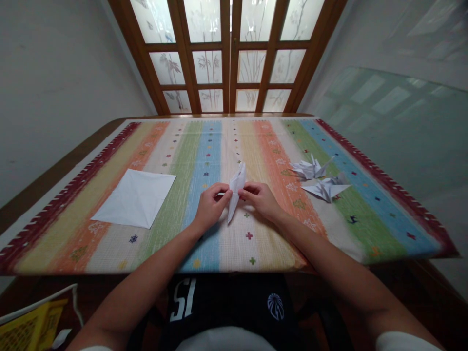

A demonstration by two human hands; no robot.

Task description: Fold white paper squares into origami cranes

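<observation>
A narrow piece of folded white paper (237, 181) stands nearly upright between my hands, over the middle of the striped cloth. My left hand (213, 204) pinches its left side with thumb and fingers. On the opposite side, my right hand (262, 199) grips the paper between thumb and forefinger. To the left lies a flat white paper sheet (135, 199) with faint diagonal creases. Two folded paper cranes sit on the right: one crane (310, 168) farther back, another crane (326, 188) closer to me.
A striped tablecloth (248, 248) covers the table. Wooden doors (226, 46) with patterned glass panes stand beyond its far edge. A glass panel (395, 117) leans along the right wall. Below the table at left is a yellow plastic basket (34, 324).
</observation>
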